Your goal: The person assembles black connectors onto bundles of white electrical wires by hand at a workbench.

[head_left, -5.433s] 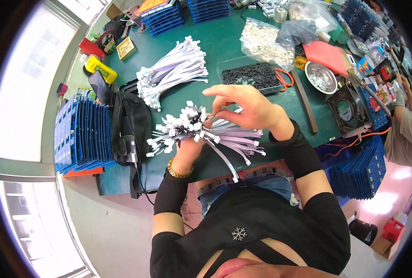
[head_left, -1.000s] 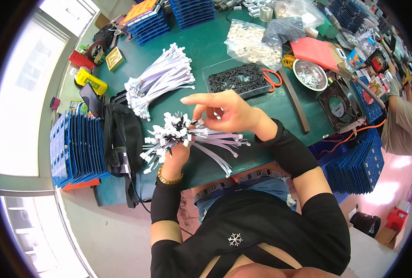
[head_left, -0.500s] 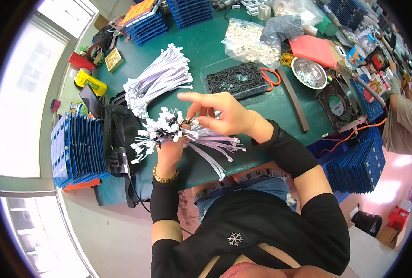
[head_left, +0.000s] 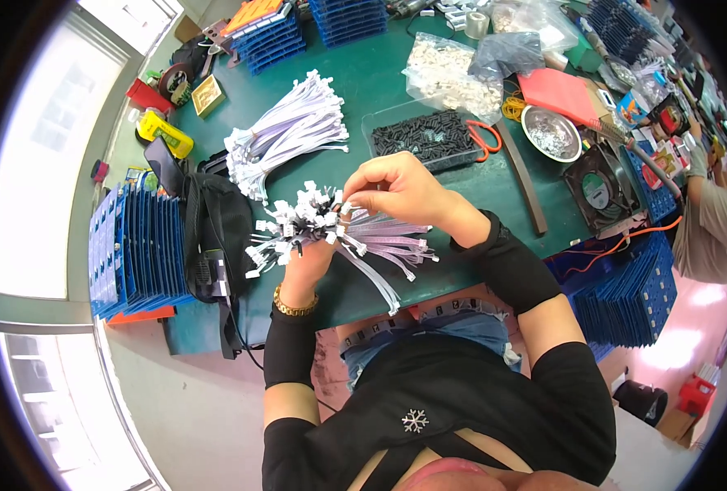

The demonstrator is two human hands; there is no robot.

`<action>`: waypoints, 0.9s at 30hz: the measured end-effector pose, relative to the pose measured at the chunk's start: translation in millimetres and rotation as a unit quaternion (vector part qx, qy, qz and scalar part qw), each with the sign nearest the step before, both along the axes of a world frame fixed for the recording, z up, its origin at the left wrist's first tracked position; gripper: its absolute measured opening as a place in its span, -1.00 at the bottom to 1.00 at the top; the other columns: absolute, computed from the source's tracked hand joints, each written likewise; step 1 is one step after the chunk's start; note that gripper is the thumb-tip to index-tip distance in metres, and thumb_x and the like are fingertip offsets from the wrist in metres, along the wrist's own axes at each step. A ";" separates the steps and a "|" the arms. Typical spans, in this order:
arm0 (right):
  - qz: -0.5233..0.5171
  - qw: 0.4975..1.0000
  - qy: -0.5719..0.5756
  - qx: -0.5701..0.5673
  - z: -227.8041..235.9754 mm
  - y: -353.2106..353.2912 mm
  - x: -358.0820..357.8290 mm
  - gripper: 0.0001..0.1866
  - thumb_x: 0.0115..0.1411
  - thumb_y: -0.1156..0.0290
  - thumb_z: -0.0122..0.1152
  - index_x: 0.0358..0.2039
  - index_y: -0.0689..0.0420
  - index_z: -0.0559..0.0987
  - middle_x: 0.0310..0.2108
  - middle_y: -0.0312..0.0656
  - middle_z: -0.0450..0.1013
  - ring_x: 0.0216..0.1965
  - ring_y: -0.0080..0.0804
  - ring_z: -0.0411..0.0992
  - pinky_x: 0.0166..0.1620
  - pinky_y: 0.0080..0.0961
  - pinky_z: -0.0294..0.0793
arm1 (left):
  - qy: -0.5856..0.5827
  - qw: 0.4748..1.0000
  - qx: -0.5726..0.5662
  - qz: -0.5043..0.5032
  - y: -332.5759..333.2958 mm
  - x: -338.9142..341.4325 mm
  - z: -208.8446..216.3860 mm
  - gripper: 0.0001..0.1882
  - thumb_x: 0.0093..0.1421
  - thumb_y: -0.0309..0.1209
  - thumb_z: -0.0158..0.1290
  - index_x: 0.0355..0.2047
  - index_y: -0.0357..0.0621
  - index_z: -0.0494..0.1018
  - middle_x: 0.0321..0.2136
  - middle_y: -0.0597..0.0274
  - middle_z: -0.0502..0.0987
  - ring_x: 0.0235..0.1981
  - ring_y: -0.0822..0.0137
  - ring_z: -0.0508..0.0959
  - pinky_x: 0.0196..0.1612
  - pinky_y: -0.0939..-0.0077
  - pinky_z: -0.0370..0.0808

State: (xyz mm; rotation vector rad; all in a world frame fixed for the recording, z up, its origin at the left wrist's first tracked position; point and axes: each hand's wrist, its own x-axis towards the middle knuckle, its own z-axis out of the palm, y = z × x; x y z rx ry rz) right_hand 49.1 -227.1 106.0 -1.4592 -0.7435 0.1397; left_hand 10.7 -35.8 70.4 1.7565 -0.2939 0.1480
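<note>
Roughly midway: my left hand (head_left: 304, 260) grips a bundle of white wires (head_left: 322, 233) above the green table (head_left: 429, 188), my right hand (head_left: 400, 190) pinches one connector, another wire pile (head_left: 285, 135) waits behind.

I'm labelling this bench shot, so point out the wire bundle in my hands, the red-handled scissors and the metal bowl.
wire bundle (head_left: 298, 225), head view, on its connector ends
red-handled scissors (head_left: 486, 135), head view, on the handle loop
metal bowl (head_left: 550, 132), head view, on its inside

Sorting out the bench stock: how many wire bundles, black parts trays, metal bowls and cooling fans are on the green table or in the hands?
Wire bundles: 2 (one on the table, one in the left hand)
Black parts tray: 1
Metal bowl: 1
Cooling fan: 1
Total: 5
</note>
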 end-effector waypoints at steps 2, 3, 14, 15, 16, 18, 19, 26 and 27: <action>-0.007 0.999 -0.006 -0.034 4.3 -4.6 -0.6 -0.90 0.05 0.58 0.19 -0.37 0.27 0.56 -0.48 -0.26 0.48 -0.49 -0.65 0.43 -0.44 -0.72 0.40 | 0.000 0.976 0.215 0.015 7.9 3.1 -5.0 -0.76 0.05 -0.46 0.11 -0.23 -0.19 0.47 -0.35 0.19 0.51 -0.37 0.33 0.48 -0.29 0.51 0.39; -0.014 0.998 -0.014 -0.066 6.3 -5.7 -0.8 -0.91 0.05 0.58 0.18 -0.38 0.27 0.56 -0.50 -0.25 0.48 -0.51 -0.64 0.43 -0.46 -0.72 0.40 | -0.017 0.981 0.193 -0.023 9.2 1.5 -4.1 -0.80 0.04 -0.46 0.08 -0.27 -0.15 0.47 -0.33 0.17 0.49 -0.31 0.24 0.47 -0.25 0.45 0.37; -0.076 0.973 -0.192 -0.101 7.6 -1.2 -8.2 -0.90 -0.06 0.58 0.16 -0.45 0.23 0.52 -0.57 -0.13 0.42 -0.54 -0.28 0.41 -0.47 -0.51 0.35 | -0.128 0.951 0.274 -0.058 11.0 4.6 -10.5 -0.92 0.10 -0.52 0.03 -0.36 -0.22 0.40 -0.51 0.33 0.44 -0.52 0.52 0.43 -0.51 0.67 0.36; -0.066 0.980 -0.164 -0.094 6.9 0.5 -8.9 -0.92 -0.04 0.58 0.14 -0.46 0.23 0.51 -0.56 -0.14 0.41 -0.54 -0.31 0.41 -0.46 -0.52 0.35 | -0.130 0.972 0.184 -0.069 8.4 6.2 -6.7 -0.91 0.08 -0.52 0.06 -0.39 -0.23 0.39 -0.54 0.35 0.43 -0.56 0.52 0.41 -0.55 0.68 0.34; -0.057 0.985 -0.136 -0.088 6.5 2.3 -9.7 -0.95 -0.02 0.58 0.13 -0.47 0.24 0.50 -0.56 -0.15 0.40 -0.53 -0.33 0.40 -0.45 -0.53 0.34 | 0.009 0.986 -0.135 -0.098 -0.6 4.2 -5.8 -0.93 0.06 -0.55 0.05 -0.46 -0.25 0.36 -0.58 0.33 0.40 -0.62 0.53 0.37 -0.60 0.67 0.31; -0.077 0.982 -0.153 -0.081 8.5 6.0 -14.3 -0.96 -0.01 0.57 0.14 -0.50 0.25 0.48 -0.56 -0.17 0.39 -0.52 -0.38 0.38 -0.44 -0.54 0.33 | 0.041 0.981 -0.138 -0.133 2.7 0.4 7.5 -0.91 0.05 -0.56 0.04 -0.51 -0.26 0.33 -0.60 0.32 0.36 -0.67 0.54 0.34 -0.63 0.66 0.29; -0.083 0.984 -0.143 -0.070 9.9 7.5 -16.1 -0.96 0.00 0.57 0.14 -0.50 0.25 0.47 -0.56 -0.17 0.39 -0.52 -0.38 0.38 -0.44 -0.54 0.33 | -0.006 0.985 -0.117 -0.125 2.8 1.5 6.3 -0.89 0.03 -0.56 0.04 -0.52 -0.26 0.30 -0.62 0.32 0.33 -0.69 0.53 0.32 -0.64 0.66 0.27; -0.126 0.965 -0.222 -0.052 4.6 10.1 -12.7 -0.94 -0.04 0.56 0.18 -0.52 0.22 0.48 -0.58 -0.16 0.37 -0.53 -0.28 0.37 -0.46 -0.49 0.34 | 0.017 0.996 -0.013 -0.090 7.2 -0.4 3.6 -0.93 0.07 -0.59 -0.06 -0.39 -0.23 0.35 -0.58 0.31 0.37 -0.60 0.51 0.35 -0.58 0.67 0.27; -0.138 0.956 -0.257 -0.040 7.3 9.1 -11.7 -0.93 -0.06 0.55 0.20 -0.52 0.21 0.49 -0.59 -0.16 0.37 -0.54 -0.24 0.37 -0.45 -0.45 0.34 | 0.044 0.993 -0.051 -0.098 7.9 -2.3 4.9 -0.91 0.09 -0.52 0.00 -0.37 -0.25 0.41 -0.52 0.30 0.44 -0.52 0.49 0.41 -0.50 0.62 0.33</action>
